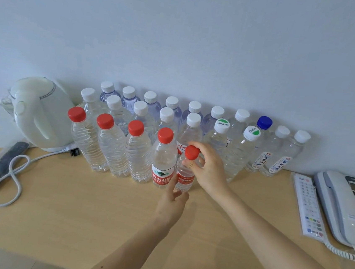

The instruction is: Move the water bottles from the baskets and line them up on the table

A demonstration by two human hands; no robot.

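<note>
A small clear plastic water bottle with a red cap and red label (186, 174) stands upright on the light wooden table (81, 207), at the right end of the front row of bottles. The person's right hand (208, 166) grips it high up, fingers curled around the neck just under the cap. The left hand (172, 201) meets the same bottle low down, with fingertips against the bottom of its label; whether those fingers truly clasp it or only steady it cannot be told. Just to the left, touching or nearly so, stands a taller clear bottle with a red cap and a red and white label (163, 159). Further left in that row are three clear ribbed unlabelled bottles with red caps (111, 147).

Behind them, a middle row of clear bottles with white caps (141, 108) runs toward two bottles whose white caps carry a green mark (221, 126). Along the pale wall, a back row of bluish-tinted bottles with white caps (172, 103) continues right to one bottle with a blue cap (264, 122) and two clear labelled bottles with translucent white caps (291, 150).

A white electric kettle (40, 113) sits at the left, its white cord (12, 174) looping over the table. At the right edge lie a grey desk telephone (344, 206) and a laminated card (307, 205).
</note>
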